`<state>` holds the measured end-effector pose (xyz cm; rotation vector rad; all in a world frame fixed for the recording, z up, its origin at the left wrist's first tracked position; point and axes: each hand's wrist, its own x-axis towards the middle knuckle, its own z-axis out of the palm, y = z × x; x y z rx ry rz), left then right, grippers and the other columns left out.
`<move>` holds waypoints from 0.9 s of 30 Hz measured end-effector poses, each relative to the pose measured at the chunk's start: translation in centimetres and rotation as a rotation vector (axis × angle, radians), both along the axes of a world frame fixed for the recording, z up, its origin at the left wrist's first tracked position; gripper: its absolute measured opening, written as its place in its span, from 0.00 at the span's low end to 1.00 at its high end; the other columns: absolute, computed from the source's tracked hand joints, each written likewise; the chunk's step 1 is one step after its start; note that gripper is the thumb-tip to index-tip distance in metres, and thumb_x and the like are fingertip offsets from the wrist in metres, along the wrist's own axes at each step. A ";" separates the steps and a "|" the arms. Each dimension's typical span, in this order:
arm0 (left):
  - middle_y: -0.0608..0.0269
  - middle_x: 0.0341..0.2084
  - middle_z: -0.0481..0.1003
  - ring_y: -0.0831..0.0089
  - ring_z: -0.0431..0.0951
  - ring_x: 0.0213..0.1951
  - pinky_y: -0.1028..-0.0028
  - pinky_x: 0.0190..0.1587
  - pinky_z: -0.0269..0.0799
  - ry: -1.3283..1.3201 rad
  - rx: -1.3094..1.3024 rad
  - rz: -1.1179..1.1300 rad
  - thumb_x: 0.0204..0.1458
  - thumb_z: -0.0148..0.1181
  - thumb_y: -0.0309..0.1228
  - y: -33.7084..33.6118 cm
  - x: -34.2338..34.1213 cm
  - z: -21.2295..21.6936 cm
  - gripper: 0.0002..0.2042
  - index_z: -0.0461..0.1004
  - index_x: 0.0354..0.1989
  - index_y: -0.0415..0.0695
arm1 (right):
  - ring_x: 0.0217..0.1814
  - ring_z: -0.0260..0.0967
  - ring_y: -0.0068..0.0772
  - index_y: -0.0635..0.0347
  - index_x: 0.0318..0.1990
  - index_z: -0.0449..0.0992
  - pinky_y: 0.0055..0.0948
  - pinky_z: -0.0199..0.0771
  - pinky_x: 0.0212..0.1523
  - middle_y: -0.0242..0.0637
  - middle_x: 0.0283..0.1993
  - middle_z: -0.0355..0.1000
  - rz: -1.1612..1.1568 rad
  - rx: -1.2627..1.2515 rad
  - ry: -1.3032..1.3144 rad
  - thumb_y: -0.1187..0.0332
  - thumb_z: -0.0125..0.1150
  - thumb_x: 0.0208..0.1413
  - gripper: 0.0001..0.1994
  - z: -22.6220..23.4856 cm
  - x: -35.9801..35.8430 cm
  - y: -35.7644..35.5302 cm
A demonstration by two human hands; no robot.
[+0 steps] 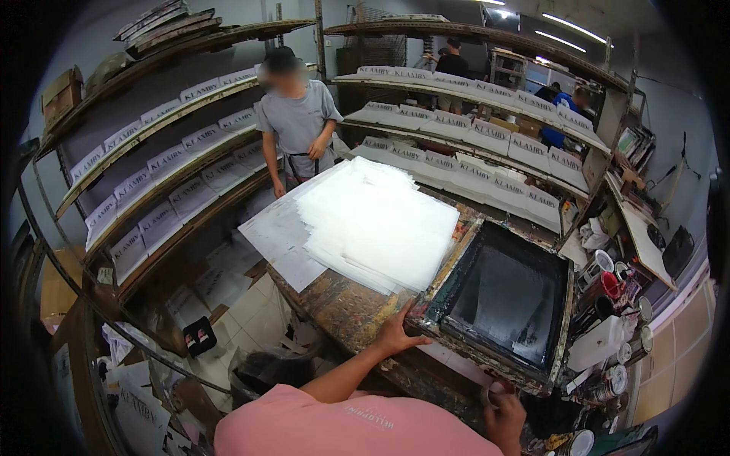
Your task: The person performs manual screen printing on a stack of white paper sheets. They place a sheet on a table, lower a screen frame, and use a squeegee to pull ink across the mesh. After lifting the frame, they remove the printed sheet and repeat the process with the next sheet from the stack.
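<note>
A screen printing frame [502,292] with a dark mesh lies on the paint-stained worktable [334,308] in front of me. My left hand [399,334] is at the frame's near left corner, thumb and fingers apart, the fingertips against its edge. Beyond that hand spreads a large, uneven pile of white sheets [372,228], overlapping and brightly lit. My right hand [507,418] is low, just below the frame's near right corner. Its fingers curl by a small, round, pinkish thing [500,388] whose kind I cannot make out.
Shelves [171,171] with printed white sheets line the left and back. A person in a grey shirt [300,125] stands at the table's far left; other people are farther back. Paint cans [608,380] and a white jug [597,343] crowd the right. A black bin [274,372] stands near my left arm.
</note>
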<state>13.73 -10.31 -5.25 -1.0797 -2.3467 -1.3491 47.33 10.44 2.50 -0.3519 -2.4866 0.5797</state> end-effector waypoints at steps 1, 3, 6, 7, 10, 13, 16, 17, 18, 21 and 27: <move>0.49 0.38 0.79 0.56 0.81 0.40 0.60 0.46 0.78 -0.153 0.009 -0.008 0.41 0.82 0.61 -0.5 0.1 -0.1 0.61 0.59 0.78 0.37 | 0.36 0.79 0.54 0.61 0.38 0.84 0.46 0.78 0.38 0.45 0.34 0.77 0.056 -0.015 -0.015 0.69 0.74 0.46 0.12 -1.0 0.4 -0.2; 0.55 0.34 0.77 0.63 0.79 0.35 0.65 0.41 0.77 -0.453 -0.040 -0.009 0.43 0.81 0.62 -2.1 0.3 -0.3 0.61 0.56 0.80 0.38 | 0.35 0.78 0.55 0.62 0.35 0.83 0.47 0.78 0.37 0.45 0.32 0.77 0.128 -0.064 -0.080 0.68 0.74 0.47 0.10 -3.0 1.3 -0.5; 0.60 0.31 0.75 0.70 0.75 0.31 0.70 0.38 0.74 -0.233 0.043 0.139 0.48 0.78 0.60 -5.6 0.6 -0.7 0.55 0.61 0.78 0.38 | 0.35 0.78 0.56 0.63 0.32 0.82 0.49 0.78 0.35 0.47 0.31 0.76 0.169 -0.125 -0.198 0.68 0.74 0.48 0.09 -5.2 2.0 -0.7; 0.59 0.31 0.75 0.69 0.75 0.32 0.69 0.38 0.75 -0.259 0.023 0.175 0.50 0.77 0.59 -7.0 0.9 -0.9 0.52 0.64 0.76 0.37 | 0.35 0.78 0.57 0.63 0.33 0.82 0.49 0.78 0.36 0.48 0.31 0.76 0.184 -0.113 -0.226 0.68 0.74 0.48 0.09 -5.6 2.0 -0.7; 0.57 0.33 0.76 0.68 0.77 0.33 0.68 0.39 0.76 -0.274 0.020 0.229 0.56 0.74 0.57 -10.4 2.0 -1.2 0.42 0.72 0.70 0.37 | 0.36 0.79 0.58 0.63 0.35 0.82 0.48 0.78 0.37 0.49 0.32 0.77 0.186 -0.122 -0.269 0.68 0.73 0.49 0.09 -6.0 1.6 -0.5; 0.53 0.39 0.78 0.62 0.82 0.39 0.65 0.44 0.78 -0.222 0.078 0.208 0.58 0.71 0.56 -12.5 3.6 -1.0 0.35 0.77 0.64 0.38 | 0.36 0.78 0.58 0.62 0.34 0.82 0.50 0.78 0.38 0.49 0.33 0.77 0.218 -0.138 -0.204 0.69 0.72 0.50 0.08 -5.6 1.0 -0.3; 0.51 0.42 0.78 0.58 0.82 0.44 0.63 0.49 0.78 -0.133 -0.019 0.208 0.58 0.71 0.56 -13.2 4.5 -0.8 0.34 0.79 0.61 0.38 | 0.36 0.78 0.59 0.62 0.34 0.82 0.51 0.77 0.39 0.49 0.33 0.77 0.258 -0.152 -0.236 0.69 0.72 0.50 0.07 -5.4 0.5 -0.1; 0.52 0.41 0.77 0.57 0.81 0.44 0.62 0.49 0.77 -0.142 0.009 0.195 0.57 0.71 0.56 -13.2 4.6 -0.7 0.34 0.80 0.60 0.38 | 0.36 0.78 0.59 0.62 0.34 0.82 0.51 0.77 0.39 0.49 0.33 0.77 0.267 -0.135 -0.256 0.70 0.71 0.50 0.07 -5.4 0.4 0.1; 0.52 0.42 0.77 0.56 0.81 0.45 0.62 0.50 0.76 -0.153 -0.005 0.207 0.57 0.72 0.56 -13.1 4.7 -0.7 0.34 0.79 0.61 0.39 | 0.37 0.78 0.59 0.62 0.34 0.82 0.51 0.77 0.39 0.49 0.34 0.77 0.275 -0.120 -0.277 0.70 0.71 0.50 0.07 -5.5 0.3 0.2; 0.52 0.44 0.76 0.56 0.79 0.47 0.61 0.51 0.75 -0.208 -0.015 0.217 0.55 0.74 0.55 -12.6 4.4 -1.0 0.35 0.79 0.62 0.40 | 0.37 0.77 0.60 0.63 0.34 0.82 0.52 0.76 0.39 0.50 0.34 0.77 0.287 -0.097 -0.285 0.71 0.71 0.50 0.07 -5.8 0.3 0.6; 0.54 0.38 0.70 0.57 0.74 0.44 0.60 0.51 0.72 -0.085 0.003 0.257 0.55 0.73 0.56 -12.0 4.0 -2.3 0.34 0.80 0.58 0.36 | 0.39 0.77 0.60 0.64 0.38 0.81 0.50 0.75 0.39 0.51 0.36 0.76 0.277 -0.103 -0.376 0.73 0.71 0.51 0.08 -4.7 0.4 -0.7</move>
